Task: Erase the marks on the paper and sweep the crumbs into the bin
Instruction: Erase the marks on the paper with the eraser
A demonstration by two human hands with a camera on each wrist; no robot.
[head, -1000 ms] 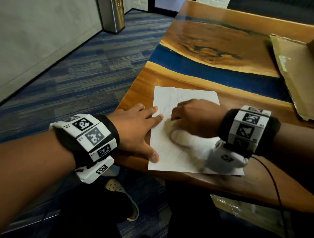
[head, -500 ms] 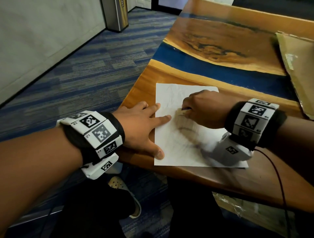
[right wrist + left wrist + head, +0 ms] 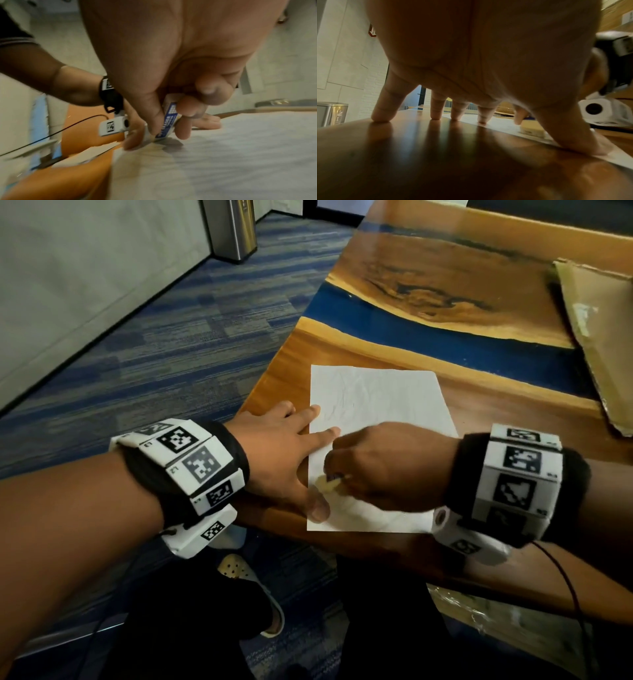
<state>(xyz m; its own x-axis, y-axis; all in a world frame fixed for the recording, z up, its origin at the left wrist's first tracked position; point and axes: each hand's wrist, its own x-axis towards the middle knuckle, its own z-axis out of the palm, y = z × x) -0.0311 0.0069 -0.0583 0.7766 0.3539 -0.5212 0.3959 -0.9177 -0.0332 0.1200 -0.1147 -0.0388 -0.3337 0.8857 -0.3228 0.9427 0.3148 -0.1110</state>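
Note:
A white sheet of paper (image 3: 380, 405) with faint pencil marks lies on the wooden table (image 3: 428, 285) near its left edge. My left hand (image 3: 291, 453) lies flat with spread fingers, pressing the paper's left edge; its fingertips (image 3: 482, 119) and thumb touch the sheet. My right hand (image 3: 376, 463) pinches a pale eraser (image 3: 329, 484) in a blue sleeve (image 3: 167, 121) and holds its end against the paper's lower left part, close to my left thumb. The eraser (image 3: 532, 130) also shows beyond my left thumb. No crumbs can be made out.
A steel bin (image 3: 234, 229) stands on the carpet by the far wall. A flattened cardboard piece (image 3: 596, 337) lies at the table's right. A blue resin strip (image 3: 445, 337) crosses the tabletop. Clear plastic wrap (image 3: 513, 621) hangs under the near edge.
My right hand has rubbed the eraser up the sheet and then back down to its lower left part, beside my left thumb. My left hand has stayed pressed on the paper's edge.

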